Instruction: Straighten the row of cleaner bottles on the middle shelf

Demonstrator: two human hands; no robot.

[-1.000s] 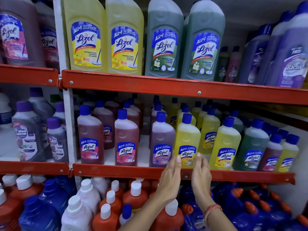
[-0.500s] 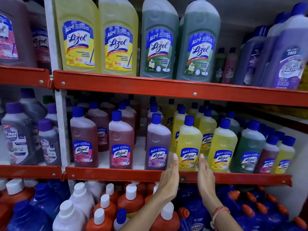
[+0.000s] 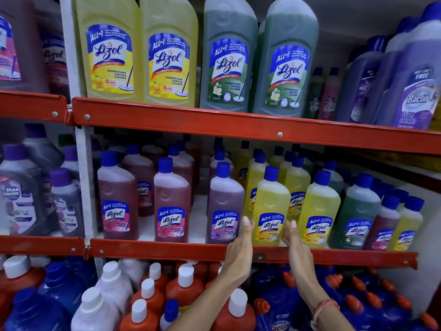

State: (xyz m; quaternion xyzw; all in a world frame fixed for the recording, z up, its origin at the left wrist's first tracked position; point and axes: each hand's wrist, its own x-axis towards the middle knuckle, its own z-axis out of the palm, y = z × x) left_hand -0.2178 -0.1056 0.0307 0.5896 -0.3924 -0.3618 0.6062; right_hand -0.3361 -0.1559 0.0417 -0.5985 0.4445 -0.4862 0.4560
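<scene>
Your left hand (image 3: 239, 244) and right hand (image 3: 294, 240) flank the yellow bottle (image 3: 270, 206) at the front edge of the middle shelf (image 3: 167, 250). Both are open, palms flat against its sides, gripping nothing, so that pressure from either side can square it with the row.
</scene>
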